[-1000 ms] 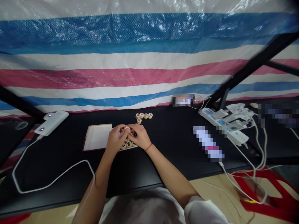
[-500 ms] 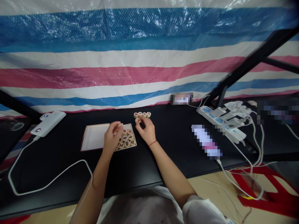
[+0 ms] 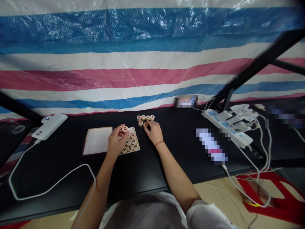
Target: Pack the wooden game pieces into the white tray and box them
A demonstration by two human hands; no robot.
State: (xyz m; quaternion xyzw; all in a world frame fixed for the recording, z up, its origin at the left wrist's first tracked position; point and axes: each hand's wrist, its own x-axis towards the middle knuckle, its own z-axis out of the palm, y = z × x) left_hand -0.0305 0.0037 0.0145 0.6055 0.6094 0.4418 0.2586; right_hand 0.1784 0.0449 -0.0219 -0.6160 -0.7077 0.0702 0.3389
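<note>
My left hand (image 3: 117, 140) is pinched on a round wooden Chinese chess piece (image 3: 125, 128) with a red mark, held over a shallow box (image 3: 138, 147). Inside the box several more pieces (image 3: 130, 148) lie with black or red characters upward; my hand hides its left part. To the right, my right hand (image 3: 154, 132) has thumb and fingers closed on another chess piece (image 3: 145, 124) at table level, partly covered by the fingertips. Just left of that stands a single red-marked piece (image 3: 140, 123). Behind both runs a short row of red-marked pieces (image 3: 143, 117).
The box's open lid (image 3: 97, 141) lies at the left on the black table (image 3: 140, 171). A white charger (image 3: 51, 126) trails a cable across the left side. On the right are a phone (image 3: 211, 146), a power strip (image 3: 226, 125) and tangled cables. Another phone (image 3: 186, 101) leans behind.
My right hand has shifted slightly right, leaving one front piece uncovered beside the one at its fingertips. The piece in my left hand has turned, so its red character shows.
</note>
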